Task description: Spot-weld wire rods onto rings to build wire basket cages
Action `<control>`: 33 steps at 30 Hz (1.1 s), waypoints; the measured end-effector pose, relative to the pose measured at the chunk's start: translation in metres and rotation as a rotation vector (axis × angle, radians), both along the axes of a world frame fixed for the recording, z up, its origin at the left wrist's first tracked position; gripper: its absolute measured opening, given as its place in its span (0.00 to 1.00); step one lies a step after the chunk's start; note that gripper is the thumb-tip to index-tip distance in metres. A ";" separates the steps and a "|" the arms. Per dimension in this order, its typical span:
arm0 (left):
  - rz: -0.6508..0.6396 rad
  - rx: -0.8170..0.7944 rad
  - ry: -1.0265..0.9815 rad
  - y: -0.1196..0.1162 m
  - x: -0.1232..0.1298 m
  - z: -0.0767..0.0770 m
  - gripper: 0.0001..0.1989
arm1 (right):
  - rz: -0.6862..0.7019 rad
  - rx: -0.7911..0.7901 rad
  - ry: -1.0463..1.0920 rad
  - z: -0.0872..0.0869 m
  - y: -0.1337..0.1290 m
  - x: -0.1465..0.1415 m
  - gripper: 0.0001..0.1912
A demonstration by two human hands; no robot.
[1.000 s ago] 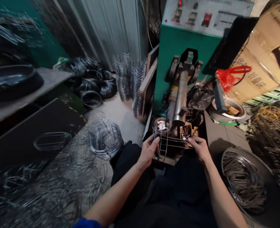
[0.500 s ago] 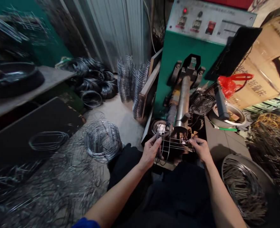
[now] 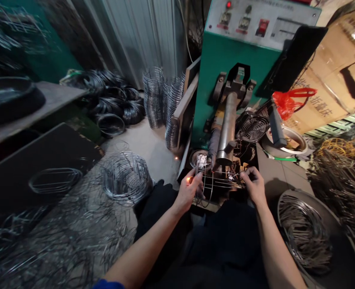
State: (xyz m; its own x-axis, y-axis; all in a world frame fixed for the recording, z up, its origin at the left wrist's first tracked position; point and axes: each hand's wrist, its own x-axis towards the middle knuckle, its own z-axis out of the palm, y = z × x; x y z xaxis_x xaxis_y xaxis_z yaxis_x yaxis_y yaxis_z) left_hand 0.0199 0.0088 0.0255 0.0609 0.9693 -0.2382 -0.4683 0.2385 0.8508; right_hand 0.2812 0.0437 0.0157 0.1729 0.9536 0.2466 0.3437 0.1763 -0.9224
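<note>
My left hand (image 3: 189,189) is closed around the left side of a bent wire frame (image 3: 212,188). The frame sits below the thick metal arm (image 3: 227,128) of a green spot welder (image 3: 206,76). At the frame's right end, my right hand (image 3: 254,184) pinches a thin wire (image 3: 236,175) between thumb and fingertips. A bright orange spark shows at my left hand, and a smaller one glows where the wires cross under the arm. The exact contact between wire and electrode is too small to make out.
A round stack of wire frames (image 3: 126,176) stands left of my knee. Cut wires fill a dark pan (image 3: 343,241) at lower right. Tall ring stacks (image 3: 153,98) lean near a board (image 3: 186,100). A loose wire frame (image 3: 55,180) lies on a dark panel; wire scraps litter the floor.
Sparks have appeared at my left hand and over the floor. My hands keep hold at nearly the same place. The view has shifted slightly, and a hand at the far-left basin is gone from sight.
</note>
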 end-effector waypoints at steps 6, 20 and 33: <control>0.072 0.026 -0.011 -0.008 0.004 -0.004 0.39 | -0.077 0.127 0.022 -0.024 -0.030 -0.009 0.23; 0.105 0.011 0.003 0.000 0.004 -0.007 0.40 | 0.007 0.111 -0.018 -0.007 -0.004 -0.028 0.26; 0.120 0.043 -0.022 0.018 0.010 -0.007 0.37 | -0.010 0.123 -0.001 -0.003 0.015 -0.026 0.27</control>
